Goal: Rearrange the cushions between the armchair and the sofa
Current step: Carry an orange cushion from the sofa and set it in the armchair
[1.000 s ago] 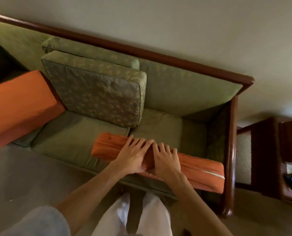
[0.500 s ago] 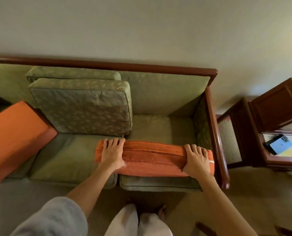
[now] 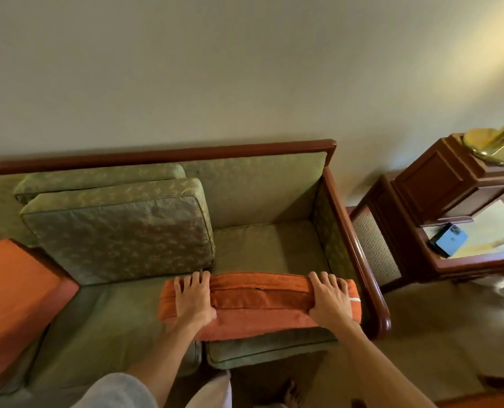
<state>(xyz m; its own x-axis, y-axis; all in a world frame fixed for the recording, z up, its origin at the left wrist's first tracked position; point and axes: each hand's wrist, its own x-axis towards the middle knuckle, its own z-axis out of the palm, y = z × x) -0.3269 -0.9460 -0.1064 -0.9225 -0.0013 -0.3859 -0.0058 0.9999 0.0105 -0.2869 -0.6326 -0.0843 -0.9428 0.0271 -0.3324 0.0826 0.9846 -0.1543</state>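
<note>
An orange cushion (image 3: 259, 304) stands on its edge at the front of the green sofa's (image 3: 268, 251) right seat. My left hand (image 3: 193, 298) grips its left end and my right hand (image 3: 330, 297) grips its right end, fingers curled over the top edge. A patterned green back cushion (image 3: 121, 231) leans against the sofa's back on the left seat, with a second green cushion (image 3: 97, 179) behind it. Another orange cushion (image 3: 15, 298) lies slanted over the sofa's left part, cut off by the frame edge.
The sofa's wooden arm (image 3: 359, 260) rises just right of the held cushion. Beyond it stands a wooden side table (image 3: 450, 187) with a blue phone (image 3: 449, 240) on its glass shelf and a brass lamp base (image 3: 492, 145) on top. Carpet lies in front.
My hands have slid apart from the cushion's middle to its two ends. The cushion now stands straighter along the seat front, close to the sofa's right arm.
</note>
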